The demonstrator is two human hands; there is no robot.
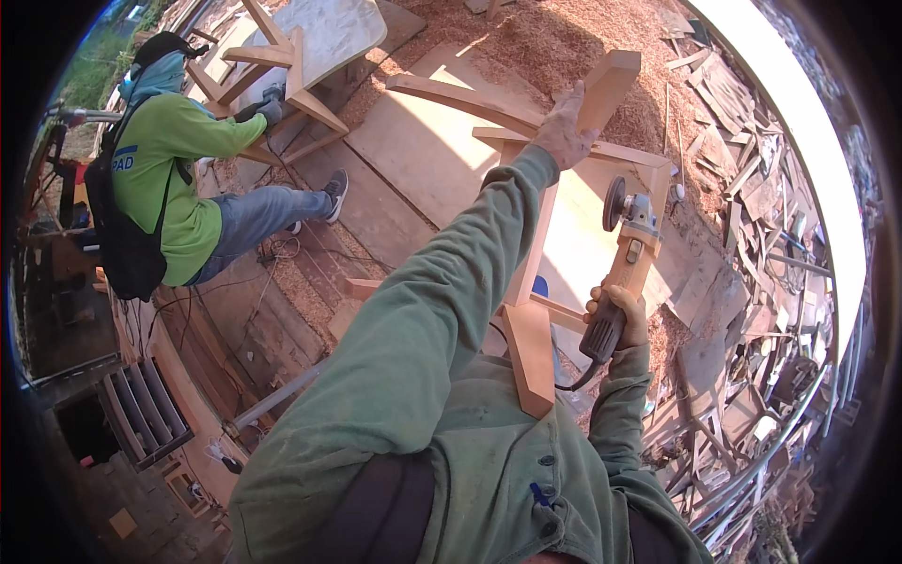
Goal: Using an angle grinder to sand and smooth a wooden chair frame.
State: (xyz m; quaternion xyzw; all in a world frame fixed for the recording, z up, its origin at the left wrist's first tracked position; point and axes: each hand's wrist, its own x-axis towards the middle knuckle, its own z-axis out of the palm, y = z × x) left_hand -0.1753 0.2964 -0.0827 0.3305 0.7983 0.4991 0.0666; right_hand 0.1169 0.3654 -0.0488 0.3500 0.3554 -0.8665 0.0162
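Right hand (628,315) wrapped around the grinder (637,249), disc (614,204) up over the opening of the wood frame (534,254). Left hand (564,132) grips the frame's far leg (611,83). Frame stands right in front of the torso, near leg (530,357) pointing at the green jacket (376,367). Co-worker (178,160) at left, hand on a power tool (272,93) by another frame (299,80).
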